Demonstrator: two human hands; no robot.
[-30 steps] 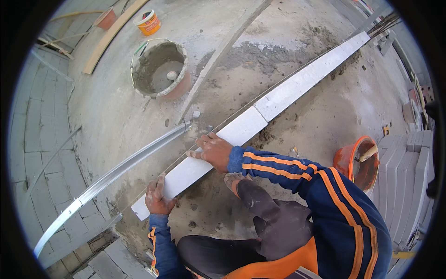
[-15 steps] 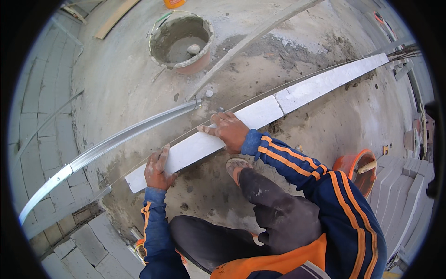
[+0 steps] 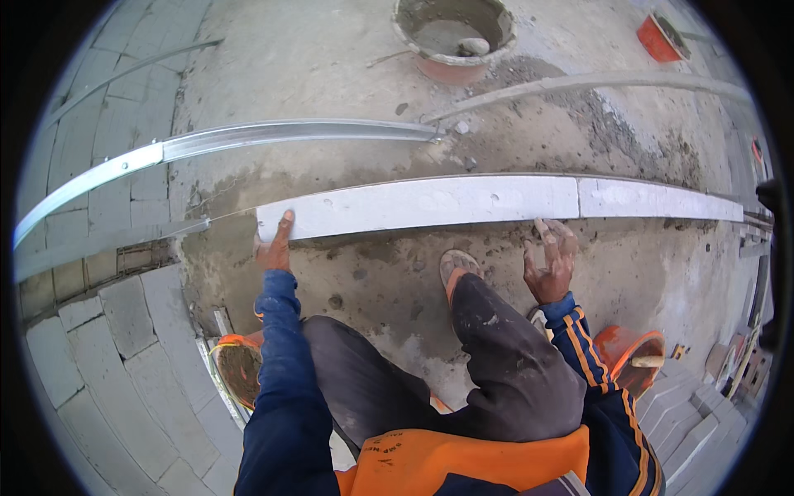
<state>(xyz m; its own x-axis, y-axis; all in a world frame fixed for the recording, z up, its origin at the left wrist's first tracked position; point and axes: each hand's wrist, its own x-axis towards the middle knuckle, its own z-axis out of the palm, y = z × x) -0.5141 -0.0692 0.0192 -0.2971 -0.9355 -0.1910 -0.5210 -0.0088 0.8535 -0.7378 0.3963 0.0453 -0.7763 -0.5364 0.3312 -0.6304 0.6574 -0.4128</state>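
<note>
A long white block (image 3: pixel 413 205) lies across the ground in front of me, end to end with a second white block (image 3: pixel 662 198) on its right. A thin string (image 3: pixel 236 212) runs at the left end and on along the row. My left hand (image 3: pixel 277 246) grips the long block's left end, thumb over its near top edge and the other fingers partly hidden at the end face. Close to the joint between the blocks, my right hand (image 3: pixel 552 263) is open with fingers apart; its fingertips are at the near edge, and I cannot tell if they touch.
Beyond the blocks lie a metal channel (image 3: pixel 298 132) and a long pale bar (image 3: pixel 595 80). A mortar-crusted bucket (image 3: pixel 451 70) stands behind them, a red bucket (image 3: pixel 656 41) far right. Orange buckets flank me, left (image 3: pixel 248 337) and right (image 3: pixel 610 341). Grey blocks (image 3: pixel 682 438) are stacked at lower right.
My right hand has come off the top of the long block and moved right to its near edge, near the joint. My left hand stays at the left end. The whole view has turned.
</note>
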